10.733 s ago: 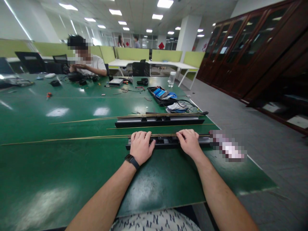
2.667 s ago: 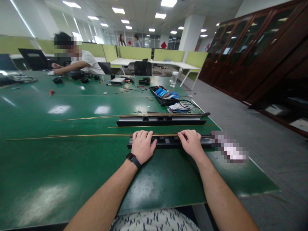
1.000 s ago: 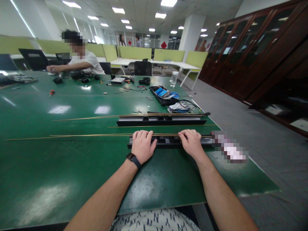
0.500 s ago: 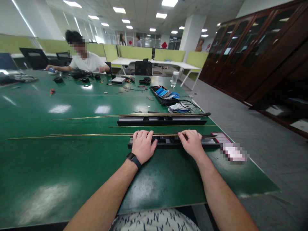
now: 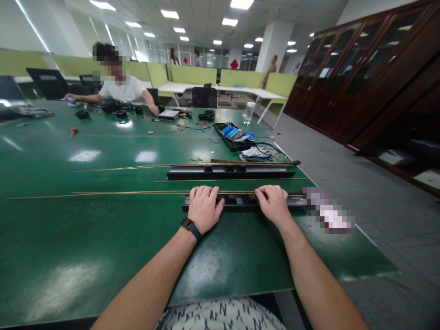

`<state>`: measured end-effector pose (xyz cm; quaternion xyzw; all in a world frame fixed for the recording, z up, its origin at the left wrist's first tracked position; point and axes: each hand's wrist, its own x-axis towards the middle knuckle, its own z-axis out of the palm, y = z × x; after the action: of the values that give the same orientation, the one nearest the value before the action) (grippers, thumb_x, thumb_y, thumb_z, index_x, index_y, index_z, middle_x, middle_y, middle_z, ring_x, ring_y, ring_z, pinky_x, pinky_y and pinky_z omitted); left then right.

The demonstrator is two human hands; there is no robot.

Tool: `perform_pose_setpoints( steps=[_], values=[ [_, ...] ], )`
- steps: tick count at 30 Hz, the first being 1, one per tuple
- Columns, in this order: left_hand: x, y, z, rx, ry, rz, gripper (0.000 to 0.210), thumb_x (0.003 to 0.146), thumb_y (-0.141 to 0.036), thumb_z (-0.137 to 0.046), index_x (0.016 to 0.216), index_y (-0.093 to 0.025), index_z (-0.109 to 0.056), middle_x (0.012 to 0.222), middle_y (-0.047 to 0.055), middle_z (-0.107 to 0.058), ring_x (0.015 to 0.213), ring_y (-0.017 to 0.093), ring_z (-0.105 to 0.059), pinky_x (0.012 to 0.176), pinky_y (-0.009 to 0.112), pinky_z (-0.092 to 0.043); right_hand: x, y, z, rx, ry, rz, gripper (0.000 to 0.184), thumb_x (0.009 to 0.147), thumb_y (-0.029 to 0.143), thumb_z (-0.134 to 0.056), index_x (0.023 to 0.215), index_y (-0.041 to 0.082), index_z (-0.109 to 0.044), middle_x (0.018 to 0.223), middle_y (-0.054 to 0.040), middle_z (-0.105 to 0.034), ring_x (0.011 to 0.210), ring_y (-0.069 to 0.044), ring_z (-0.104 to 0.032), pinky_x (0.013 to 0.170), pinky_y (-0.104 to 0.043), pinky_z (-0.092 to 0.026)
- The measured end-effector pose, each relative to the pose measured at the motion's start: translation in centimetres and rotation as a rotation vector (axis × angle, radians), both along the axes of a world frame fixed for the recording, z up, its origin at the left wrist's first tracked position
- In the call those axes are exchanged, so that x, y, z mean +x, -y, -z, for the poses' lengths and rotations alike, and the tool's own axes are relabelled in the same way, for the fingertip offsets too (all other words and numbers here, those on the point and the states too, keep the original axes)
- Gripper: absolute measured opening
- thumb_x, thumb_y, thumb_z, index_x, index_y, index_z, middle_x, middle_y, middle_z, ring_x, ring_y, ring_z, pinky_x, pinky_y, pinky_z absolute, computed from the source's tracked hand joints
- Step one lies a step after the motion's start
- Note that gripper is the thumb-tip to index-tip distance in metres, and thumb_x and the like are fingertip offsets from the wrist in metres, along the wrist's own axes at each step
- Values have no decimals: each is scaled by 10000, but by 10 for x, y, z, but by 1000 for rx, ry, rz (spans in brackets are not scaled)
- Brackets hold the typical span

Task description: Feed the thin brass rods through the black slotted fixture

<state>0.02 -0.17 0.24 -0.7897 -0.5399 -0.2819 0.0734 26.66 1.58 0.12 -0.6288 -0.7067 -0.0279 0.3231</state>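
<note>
Rail (image 5: 240, 209) under left hand (image 5: 204, 205) and right hand (image 5: 274, 201) (can't tell if gripping), rods (image 5: 137, 193) toward nine o'clock, second rail (image 5: 254, 175) blocking twelve, tray (image 5: 235, 147) beyond

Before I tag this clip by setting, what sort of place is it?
Probably an open-plan office doubling as a workshop: light-green partitions stand beside white desks, and the green table in front bears slender brass-coloured rods and dark rails.
</note>
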Motion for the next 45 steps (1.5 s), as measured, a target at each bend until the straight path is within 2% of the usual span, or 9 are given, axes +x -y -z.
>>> perform_pose_setpoints(
  steps=[7,20,28,45],
  values=[
    [0,0,1,8,-2,-4,357,980,-416,-542,1269,-220,-617,1123,105,-682,1138,288,-575,1076,492,-341,0,-1,2,19,1,-8,293,983,435,-524,816,240,-665,881,-40,-720,966,-235,-551,916,-404,-288],
    [0,0,0,25,-9,-3,355,977,-408,-549,1260,-208,-624,1113,115,-685,1127,296,-576,1055,493,-352,1,-1,1,1,-6,-16,274,991,390,-507,820,238,-657,886,-45,-716,964,-237,-546,901,-406,-284],
    [0,-1,1,17,0,-4,354,972,-412,-555,1260,-219,-625,1111,110,-682,1124,294,-578,1050,491,-354,-1,0,0,1,1,-2,299,984,455,-525,826,240,-660,901,-39,-728,961,-238,-560,907,-411,-289],
    [0,0,1,12,0,3,360,978,-413,-541,1271,-218,-619,1126,112,-680,1141,291,-571,1058,492,-349,-2,0,-2,-17,-14,13,265,974,406,-529,809,241,-654,898,-32,-723,979,-236,-557,911,-410,-284]
  ],
)
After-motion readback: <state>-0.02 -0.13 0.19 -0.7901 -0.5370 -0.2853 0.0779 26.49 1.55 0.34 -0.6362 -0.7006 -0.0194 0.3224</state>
